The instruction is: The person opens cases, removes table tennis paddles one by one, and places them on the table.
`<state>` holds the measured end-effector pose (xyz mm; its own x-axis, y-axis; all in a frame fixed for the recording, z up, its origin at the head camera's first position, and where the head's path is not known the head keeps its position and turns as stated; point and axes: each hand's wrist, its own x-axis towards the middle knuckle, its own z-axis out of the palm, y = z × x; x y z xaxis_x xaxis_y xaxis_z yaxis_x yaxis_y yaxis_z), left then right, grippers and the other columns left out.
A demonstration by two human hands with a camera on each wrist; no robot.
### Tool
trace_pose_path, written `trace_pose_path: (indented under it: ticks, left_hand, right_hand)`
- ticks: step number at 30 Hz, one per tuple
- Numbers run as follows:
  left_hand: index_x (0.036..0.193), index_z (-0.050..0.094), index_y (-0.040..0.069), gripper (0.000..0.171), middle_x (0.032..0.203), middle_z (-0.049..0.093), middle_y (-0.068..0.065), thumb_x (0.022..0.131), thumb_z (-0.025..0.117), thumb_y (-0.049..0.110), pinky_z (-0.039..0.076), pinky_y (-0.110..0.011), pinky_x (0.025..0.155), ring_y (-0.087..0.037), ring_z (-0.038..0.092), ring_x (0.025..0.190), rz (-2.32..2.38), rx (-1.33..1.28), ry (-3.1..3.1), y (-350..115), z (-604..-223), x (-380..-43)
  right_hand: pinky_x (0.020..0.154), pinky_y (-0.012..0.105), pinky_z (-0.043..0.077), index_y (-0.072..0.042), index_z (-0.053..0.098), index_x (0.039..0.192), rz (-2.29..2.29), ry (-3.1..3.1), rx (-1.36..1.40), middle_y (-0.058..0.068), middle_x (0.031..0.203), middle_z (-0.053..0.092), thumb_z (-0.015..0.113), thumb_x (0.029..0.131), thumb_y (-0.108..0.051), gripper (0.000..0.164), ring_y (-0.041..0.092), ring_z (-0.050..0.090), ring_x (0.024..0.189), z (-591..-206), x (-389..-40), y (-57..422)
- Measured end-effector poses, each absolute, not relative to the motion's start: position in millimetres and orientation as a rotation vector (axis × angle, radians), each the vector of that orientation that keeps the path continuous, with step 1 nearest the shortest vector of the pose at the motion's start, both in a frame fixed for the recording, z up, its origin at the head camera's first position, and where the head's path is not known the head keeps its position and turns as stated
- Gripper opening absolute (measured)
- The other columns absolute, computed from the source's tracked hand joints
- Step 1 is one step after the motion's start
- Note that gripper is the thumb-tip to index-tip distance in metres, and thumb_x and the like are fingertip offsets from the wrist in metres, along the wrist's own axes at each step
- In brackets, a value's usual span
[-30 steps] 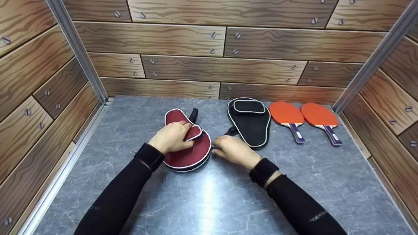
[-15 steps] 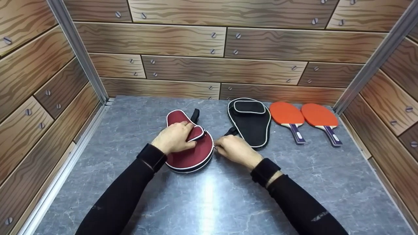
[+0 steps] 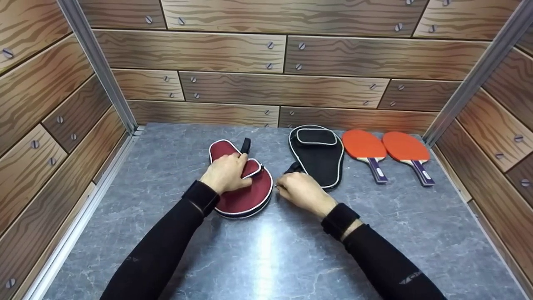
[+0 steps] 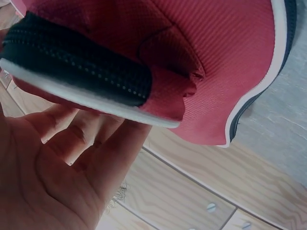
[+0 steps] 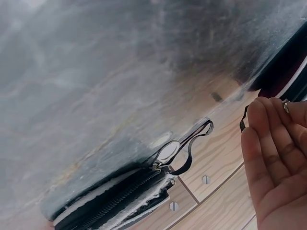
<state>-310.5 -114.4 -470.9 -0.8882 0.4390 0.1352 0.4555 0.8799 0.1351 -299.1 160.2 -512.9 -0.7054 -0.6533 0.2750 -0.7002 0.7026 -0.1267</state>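
Grip, L hand (image 3: 225, 174): clasping pocket (image 3: 251, 167) of red case (image 3: 252, 200), twd bench (image 3: 366, 241) back edge, L of ctr. Grip, R hand (image 3: 304, 191): pinching zip pull (image 5: 286, 106), case's R side. Blk case (image 3: 320, 160) at back edge; 2 orange bats (image 3: 364, 143) nr back R corner.

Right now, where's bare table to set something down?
Between left forearm and right forearm, in front of the red case; right of that, in front of the paddles; between left forearm and left wall. Crowded: back right, black case and paddles side by side; between the cases, the right hand.
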Motion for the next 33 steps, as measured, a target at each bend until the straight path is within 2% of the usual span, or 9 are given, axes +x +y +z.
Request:
trace_pose_path:
  ticks: [8,12,19,27,33]
  left_hand:
    - [0.128,0.070,-0.003,0.057,0.122,0.082,-0.026,0.097,0.086,0.042,0.070,-0.065,0.096,-0.054,0.082,0.111,-0.210,-0.650,-2.948,-109.0,-470.5,-317.5]
    - [0.125,0.070,-0.002,0.055,0.121,0.082,-0.027,0.097,0.086,0.043,0.070,-0.066,0.095,-0.054,0.083,0.111,-0.206,-0.618,-2.966,-105.3,-469.0,-323.7]
    - [0.129,0.069,-0.002,0.060,0.127,0.082,-0.028,0.099,0.086,0.046,0.071,-0.065,0.097,-0.054,0.084,0.115,-0.166,-0.582,-3.012,-98.9,-467.7,-334.9]
    - [0.130,0.070,-0.002,0.061,0.128,0.083,-0.029,0.097,0.088,0.046,0.071,-0.064,0.098,-0.054,0.084,0.117,-0.144,-0.566,-3.017,-94.5,-467.4,-342.8]
    - [0.134,0.071,-0.002,0.063,0.130,0.082,-0.029,0.098,0.089,0.047,0.072,-0.064,0.098,-0.055,0.083,0.117,-0.116,-0.543,-3.020,-91.0,-468.7,-345.0]
  right_hand:
    - [0.075,0.056,0.065,-0.014,0.078,0.087,0.280,-2.692,1.106,0.005,0.084,0.083,0.080,0.107,-0.016,0.020,0.031,0.083,0.080,-515.7,-296.2,158.5]
    - [0.072,0.057,0.064,-0.014,0.081,0.089,0.267,-2.707,1.116,0.005,0.084,0.083,0.080,0.106,-0.016,0.017,0.033,0.082,0.080,-515.1,-292.7,157.3]
    - [0.071,0.056,0.064,-0.014,0.081,0.089,0.230,-2.717,1.140,0.003,0.083,0.083,0.081,0.106,-0.016,0.016,0.032,0.082,0.078,-514.4,-286.5,152.4]
    - [0.068,0.057,0.064,-0.013,0.080,0.088,0.221,-2.705,1.195,0.007,0.084,0.083,0.082,0.104,-0.012,0.016,0.035,0.083,0.080,-518.3,-279.1,139.4]
    - [0.073,0.056,0.066,-0.013,0.083,0.093,0.223,-2.714,1.257,0.006,0.089,0.084,0.083,0.104,-0.013,0.011,0.035,0.084,0.084,-518.3,-273.4,124.8]
